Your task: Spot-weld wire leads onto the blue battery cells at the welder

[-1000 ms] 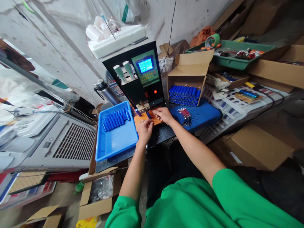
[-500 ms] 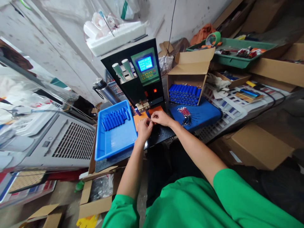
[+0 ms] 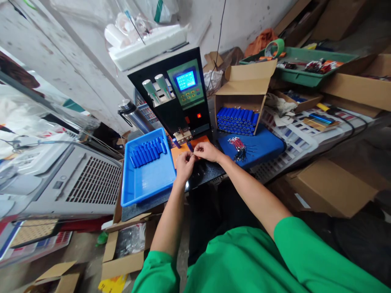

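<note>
My left hand (image 3: pixel 185 165) and my right hand (image 3: pixel 207 151) meet over the front of an orange mat (image 3: pixel 180 151), fingers pinched together on something too small to make out. Just beyond the fingertips a blue cylinder (image 3: pixel 190 145) stands below the metal contacts of a black machine (image 3: pixel 171 114) with a lit blue screen. Another blue cylinder (image 3: pixel 176 143) is to its left. On the left, a blue tray (image 3: pixel 149 183) holds a row of blue cylinders (image 3: pixel 146 153). Red and black wire leads (image 3: pixel 238 147) lie on a blue surface at the right.
An open cardboard box (image 3: pixel 241 88) packed with blue cylinders stands right of the machine. A steel flask (image 3: pixel 134 116) is behind the tray. Further right are a green tray (image 3: pixel 305 77) and a white plastic crate (image 3: pixel 293 142).
Both hands remain close together at the mat, with the left hand shifted very slightly. The view has moved a little; nothing else has visibly changed.
</note>
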The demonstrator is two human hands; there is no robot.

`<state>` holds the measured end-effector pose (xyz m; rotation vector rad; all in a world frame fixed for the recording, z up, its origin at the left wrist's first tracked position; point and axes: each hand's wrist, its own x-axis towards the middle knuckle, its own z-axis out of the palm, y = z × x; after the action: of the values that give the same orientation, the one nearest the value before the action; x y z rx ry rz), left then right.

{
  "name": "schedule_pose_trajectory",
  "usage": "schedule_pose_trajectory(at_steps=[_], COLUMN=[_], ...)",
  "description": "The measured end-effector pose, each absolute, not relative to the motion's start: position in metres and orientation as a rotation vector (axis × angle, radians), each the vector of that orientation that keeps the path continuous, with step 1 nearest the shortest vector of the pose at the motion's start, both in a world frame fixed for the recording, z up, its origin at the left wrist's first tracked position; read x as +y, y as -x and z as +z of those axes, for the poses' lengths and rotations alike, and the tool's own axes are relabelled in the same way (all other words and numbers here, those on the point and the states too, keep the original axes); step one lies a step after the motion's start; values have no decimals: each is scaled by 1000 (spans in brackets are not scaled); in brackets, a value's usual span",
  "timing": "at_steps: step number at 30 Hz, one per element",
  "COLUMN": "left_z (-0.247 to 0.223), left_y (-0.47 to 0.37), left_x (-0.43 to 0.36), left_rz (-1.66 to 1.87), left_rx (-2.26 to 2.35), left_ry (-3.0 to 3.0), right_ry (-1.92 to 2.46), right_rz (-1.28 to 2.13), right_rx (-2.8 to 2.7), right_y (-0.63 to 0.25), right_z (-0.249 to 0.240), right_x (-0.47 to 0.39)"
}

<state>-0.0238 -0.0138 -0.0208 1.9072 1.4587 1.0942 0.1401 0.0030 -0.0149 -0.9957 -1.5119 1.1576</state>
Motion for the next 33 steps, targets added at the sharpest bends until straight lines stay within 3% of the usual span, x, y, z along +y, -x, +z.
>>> schedule_pose_trajectory(at_steps=[11, 19, 26, 33], left_z=[-21, -22, -33, -15], left_y=[24, 23, 26, 19], left_x=[-25, -10, -11, -5], left_rz=[1367, 1084, 1176, 1236], left_rx=[1467, 1338, 1293, 1307], left_ry=[-1974, -2257, -2054, -1769], right_ry=[1020, 969, 991, 1007], right_rz=[1074, 1202, 1123, 1118], right_rx=[-1294, -1058, -1050, -1055], right_y=[-141, -145, -142, -141], right_z=[-13, -15, -16, -17], right_x=[5, 7, 10, 10])
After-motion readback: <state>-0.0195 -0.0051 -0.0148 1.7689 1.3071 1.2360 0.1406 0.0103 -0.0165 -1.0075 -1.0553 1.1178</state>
